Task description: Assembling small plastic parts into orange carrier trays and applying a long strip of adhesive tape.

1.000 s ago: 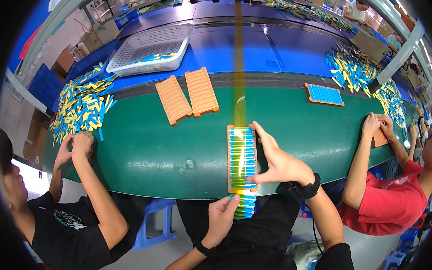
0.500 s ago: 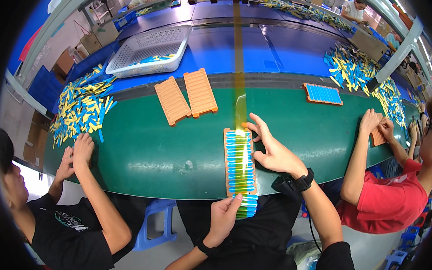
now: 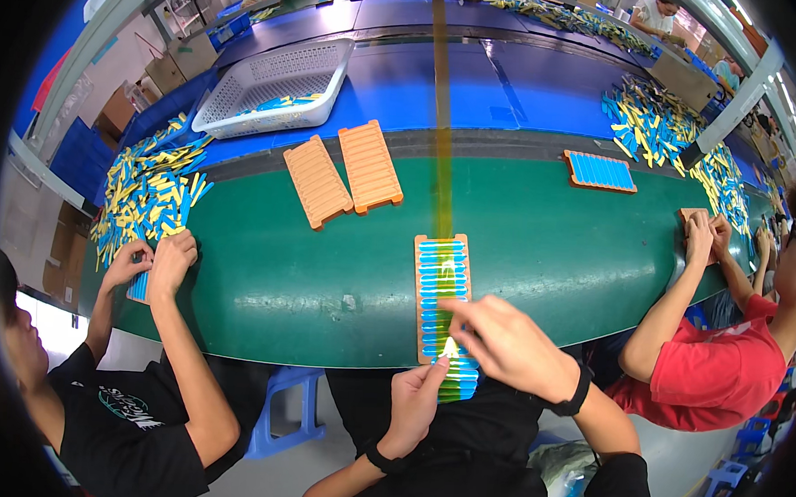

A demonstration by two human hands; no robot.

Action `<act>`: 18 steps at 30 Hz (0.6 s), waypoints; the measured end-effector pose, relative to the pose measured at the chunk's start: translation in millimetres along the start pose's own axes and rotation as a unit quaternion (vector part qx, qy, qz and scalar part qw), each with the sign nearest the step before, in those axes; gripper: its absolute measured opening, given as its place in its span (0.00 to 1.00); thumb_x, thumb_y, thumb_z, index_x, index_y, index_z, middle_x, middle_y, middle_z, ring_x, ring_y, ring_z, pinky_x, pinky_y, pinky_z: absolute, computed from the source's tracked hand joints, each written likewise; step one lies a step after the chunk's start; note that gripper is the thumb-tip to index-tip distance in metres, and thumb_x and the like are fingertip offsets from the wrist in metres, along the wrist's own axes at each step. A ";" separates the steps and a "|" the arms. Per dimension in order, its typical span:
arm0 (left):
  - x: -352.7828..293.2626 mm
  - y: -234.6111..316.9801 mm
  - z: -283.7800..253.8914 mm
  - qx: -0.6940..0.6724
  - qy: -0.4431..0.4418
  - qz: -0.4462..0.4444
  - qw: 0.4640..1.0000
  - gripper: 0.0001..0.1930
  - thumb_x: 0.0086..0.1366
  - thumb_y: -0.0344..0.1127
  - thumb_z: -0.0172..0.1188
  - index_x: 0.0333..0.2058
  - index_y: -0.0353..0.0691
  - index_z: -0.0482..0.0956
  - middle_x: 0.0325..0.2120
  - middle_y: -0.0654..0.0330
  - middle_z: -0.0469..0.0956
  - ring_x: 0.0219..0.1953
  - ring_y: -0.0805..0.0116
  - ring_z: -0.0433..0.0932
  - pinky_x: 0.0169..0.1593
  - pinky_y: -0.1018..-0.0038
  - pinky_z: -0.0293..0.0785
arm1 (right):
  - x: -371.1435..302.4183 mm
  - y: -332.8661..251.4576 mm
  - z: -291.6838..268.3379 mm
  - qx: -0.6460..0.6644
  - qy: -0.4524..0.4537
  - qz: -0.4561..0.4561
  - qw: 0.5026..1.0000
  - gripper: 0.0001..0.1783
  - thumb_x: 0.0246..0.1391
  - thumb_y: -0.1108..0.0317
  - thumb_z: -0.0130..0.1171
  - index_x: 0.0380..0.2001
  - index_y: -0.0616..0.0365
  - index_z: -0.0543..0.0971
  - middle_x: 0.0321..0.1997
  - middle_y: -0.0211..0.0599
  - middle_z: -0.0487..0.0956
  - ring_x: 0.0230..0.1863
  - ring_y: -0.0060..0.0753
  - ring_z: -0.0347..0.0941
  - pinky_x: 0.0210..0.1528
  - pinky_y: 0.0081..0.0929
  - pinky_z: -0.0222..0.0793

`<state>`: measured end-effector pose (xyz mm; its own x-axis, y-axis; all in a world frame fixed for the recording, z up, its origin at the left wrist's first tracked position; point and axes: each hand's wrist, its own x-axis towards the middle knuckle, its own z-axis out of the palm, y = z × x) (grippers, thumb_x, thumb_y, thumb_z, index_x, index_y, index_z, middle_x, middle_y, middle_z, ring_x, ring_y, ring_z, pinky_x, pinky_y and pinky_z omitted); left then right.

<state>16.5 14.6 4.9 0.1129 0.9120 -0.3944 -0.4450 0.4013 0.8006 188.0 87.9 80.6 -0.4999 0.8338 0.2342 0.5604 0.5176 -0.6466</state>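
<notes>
An orange slotted tray (image 3: pixel 467 262) lies on the green table before me, filled with a row of blue strips (image 3: pixel 427 291). Yellowish transparent tape (image 3: pixel 442 175) comes down from above and runs lengthwise over the strips. Past the tray's near end, a taped section of blue strips (image 3: pixel 461 386) hangs at the table edge. My left hand (image 3: pixel 411 409) pinches this section at its upper left, thumb on top. Slightly blurred, my right hand (image 3: pixel 511 347) is over the tray's near half, its index finger stretched across the tape and the other fingers loosely bent.
Two orange trays (image 3: pixel 317 183) without strips lie ahead to the left; a tray of blue strips (image 3: pixel 600 172) is at right. A white basket (image 3: pixel 275 114) stands behind. Strip piles (image 3: pixel 152 189) lie on both sides. Co-workers sit left (image 3: pixel 133 423) and right (image 3: pixel 712 373).
My right hand has moved from the tray's far end toward me, onto its near half. My left hand keeps its pinch. The left co-worker's hands have shifted, showing blue strips beneath them.
</notes>
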 end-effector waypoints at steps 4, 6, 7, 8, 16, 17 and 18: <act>-0.2 -2.2 -2.5 0.016 0.000 -0.002 1.000 0.14 0.73 0.34 0.57 0.35 0.28 0.85 0.31 0.65 0.83 0.31 0.86 0.74 0.36 0.84 0.68 | -10.5 -6.5 12.0 -0.019 -0.023 -0.026 0.999 0.28 0.51 0.77 0.60 0.59 0.60 0.72 0.33 0.41 0.78 0.36 0.46 0.75 0.41 0.39 0.72; -0.8 -0.7 -1.4 0.021 0.002 -0.001 1.000 0.14 0.73 0.34 0.57 0.34 0.28 0.84 0.30 0.66 0.82 0.30 0.87 0.72 0.35 0.84 0.66 | -11.8 -4.7 16.6 -0.066 -0.027 -0.052 0.996 0.32 0.45 0.78 0.59 0.59 0.62 0.71 0.31 0.41 0.78 0.34 0.45 0.75 0.39 0.37 0.71; -1.2 0.3 -0.6 0.026 0.005 0.000 1.000 0.14 0.73 0.34 0.57 0.32 0.29 0.84 0.29 0.67 0.81 0.29 0.88 0.70 0.34 0.84 0.64 | -12.2 -5.2 17.0 -0.066 -0.027 -0.052 0.996 0.32 0.45 0.78 0.59 0.59 0.62 0.71 0.31 0.41 0.78 0.34 0.45 0.75 0.39 0.37 0.71; -1.5 1.1 0.5 0.025 0.006 0.000 1.000 0.14 0.73 0.34 0.57 0.32 0.29 0.84 0.29 0.67 0.81 0.29 0.88 0.70 0.34 0.84 0.64 | -11.9 -5.8 17.7 -0.100 -0.029 -0.052 0.993 0.33 0.45 0.78 0.59 0.59 0.62 0.71 0.31 0.40 0.78 0.34 0.43 0.75 0.38 0.36 0.70; 0.7 -2.9 -2.3 0.049 -0.006 0.030 0.998 0.16 0.73 0.36 0.58 0.33 0.27 0.85 0.26 0.66 0.82 0.27 0.88 0.72 0.31 0.85 0.68 | 13.4 11.6 15.9 -0.169 0.006 -0.038 0.985 0.34 0.43 0.76 0.63 0.58 0.60 0.70 0.31 0.35 0.81 0.34 0.39 0.77 0.36 0.33 0.68; 1.1 -2.2 -2.1 0.049 -0.007 0.030 0.998 0.16 0.73 0.36 0.58 0.33 0.27 0.85 0.26 0.66 0.82 0.27 0.88 0.72 0.31 0.85 0.68 | 18.5 17.3 16.4 -0.170 0.006 -0.037 0.985 0.34 0.43 0.76 0.63 0.58 0.60 0.70 0.31 0.35 0.81 0.34 0.39 0.77 0.36 0.33 0.68; 1.4 -1.3 -1.9 0.048 -0.010 0.025 0.998 0.16 0.74 0.36 0.57 0.33 0.27 0.85 0.26 0.66 0.82 0.27 0.87 0.73 0.32 0.85 0.68 | 24.1 23.4 16.5 -0.172 0.020 -0.039 0.984 0.32 0.45 0.75 0.63 0.57 0.59 0.71 0.31 0.31 0.82 0.33 0.38 0.77 0.36 0.32 0.67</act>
<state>15.6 15.1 2.5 0.1114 0.9324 -0.3439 -0.3626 0.3604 0.8595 178.1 117.0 59.2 -0.5275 0.7926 0.3057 0.7156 0.6085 -0.3430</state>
